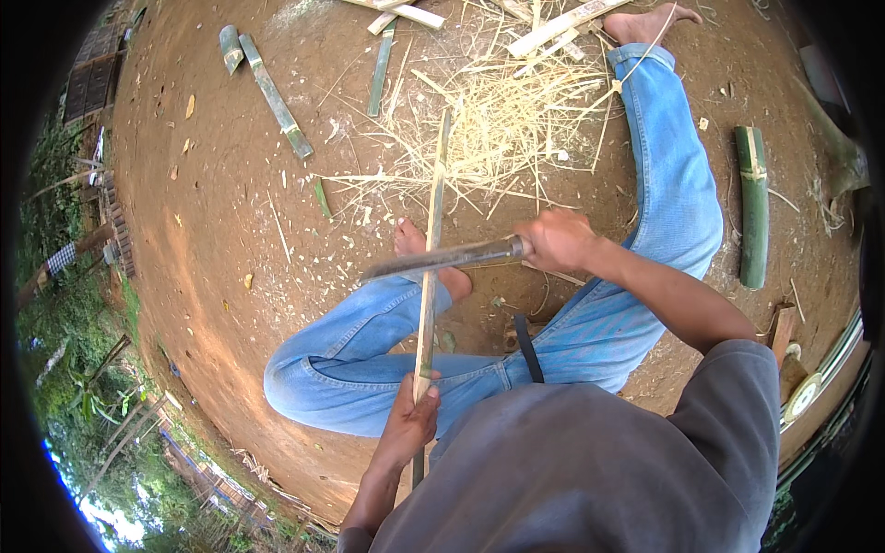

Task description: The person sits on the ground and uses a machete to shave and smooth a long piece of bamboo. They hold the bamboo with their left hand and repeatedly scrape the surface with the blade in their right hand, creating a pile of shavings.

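- Clearly, the bamboo strip (pixel 426 336) is gripped near its lower end by the left hand (pixel 410 422), with the thumb laid along it; it is held lengthwise in front of the body, passing over the bent left leg (pixel 341 369), and its far tip is set over the heap of shavings (pixel 502 129).
- The handle of the knife (pixel 452 258) is wrapped by the right hand (pixel 559 241) in a closed fist, and the strip is crossed by the blade about midway; since the blade is blurred, whether the edge is touching the strip cannot quite be told.
- The left foot (pixel 412 241) or shin could be cut, as both are lain over by the blade's path; this would be caused by the edge glancing off the strip.
- The left thumb could be nicked if the blade were drawn too far toward the body.
- Too deep a bite could be taken, and the strip split or snapped, if the blade were tilted steeply or the strip allowed to roll in the grip.
- One strip and one knife are held, by two hands; two bare feet are seen.
- One thick green bamboo length (pixel 753 207) is left at the right; two green slats (pixel 269 94) and one green stub (pixel 230 51) are scattered at the upper left and top.
- At least three pale split pieces (pixel 562 28) are counted at the top; the shavings cannot be numbered.
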